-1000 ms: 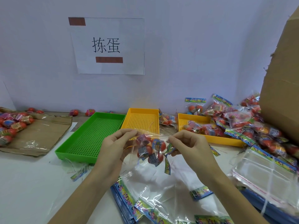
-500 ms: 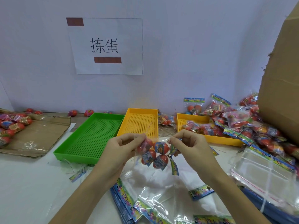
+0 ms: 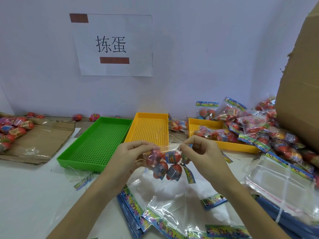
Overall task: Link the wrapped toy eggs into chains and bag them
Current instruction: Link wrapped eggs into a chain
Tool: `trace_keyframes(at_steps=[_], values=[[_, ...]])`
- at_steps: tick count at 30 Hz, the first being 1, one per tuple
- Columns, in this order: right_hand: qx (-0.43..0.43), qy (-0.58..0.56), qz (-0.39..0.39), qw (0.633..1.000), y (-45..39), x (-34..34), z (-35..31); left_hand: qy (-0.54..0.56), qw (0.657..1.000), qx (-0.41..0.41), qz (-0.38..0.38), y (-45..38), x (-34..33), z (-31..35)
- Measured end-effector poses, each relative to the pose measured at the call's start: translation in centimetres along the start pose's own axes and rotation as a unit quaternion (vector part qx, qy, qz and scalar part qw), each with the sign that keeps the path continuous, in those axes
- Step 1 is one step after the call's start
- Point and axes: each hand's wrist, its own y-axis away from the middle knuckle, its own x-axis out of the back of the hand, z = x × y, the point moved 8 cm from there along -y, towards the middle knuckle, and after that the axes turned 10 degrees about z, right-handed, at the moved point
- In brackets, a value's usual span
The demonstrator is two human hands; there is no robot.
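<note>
A clear plastic bag (image 3: 170,147) hangs above the table at the centre, with several red wrapped toy eggs (image 3: 166,165) inside it. My left hand (image 3: 131,155) pinches the bag's top left corner. My right hand (image 3: 200,152) pinches the top right corner, so the bag's mouth is stretched between them. Empty clear bags (image 3: 165,204) with colourful header strips lie on the table below my hands.
A green perforated tray (image 3: 96,140) and a yellow tray (image 3: 149,128) stand behind my hands. A second yellow tray (image 3: 224,145) and a heap of filled bags (image 3: 269,135) lie to the right, by a cardboard box (image 3: 300,83). Loose eggs (image 3: 12,130) rest on cardboard at left.
My hands have drawn closer together along the top of the bag, and the eggs have settled lower inside it. The view has shifted slightly.
</note>
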Motion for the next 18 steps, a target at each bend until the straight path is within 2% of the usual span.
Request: trace_keyframes(at_steps=[3,6,10,13,15,18], values=[[-0.002,0.002,0.006,1.0,-0.1,0.3,0.1,-0.001,1.0,0.017,-0.016,0.1,-0.3,-0.4],[0.003,-0.006,-0.004,1.0,0.0,0.3,-0.1,-0.005,1.0,0.016,0.001,0.1,0.1,-0.6],[0.009,-0.019,-0.013,1.0,0.1,-0.1,-0.4,0.063,0.997,0.039,0.031,-0.1,0.4,-1.2],[-0.1,-0.146,-0.042,0.983,0.4,-1.5,0.7,0.182,0.975,0.085,0.095,-0.5,0.9,-2.1],[-0.179,-0.184,-0.083,0.963,1.2,-3.2,1.5,0.25,0.955,0.099,0.128,-0.5,1.0,-2.8],[-0.158,-0.175,-0.134,0.963,2.8,-5.1,1.3,0.249,0.957,0.07,0.132,-0.5,0.5,-3.0]])
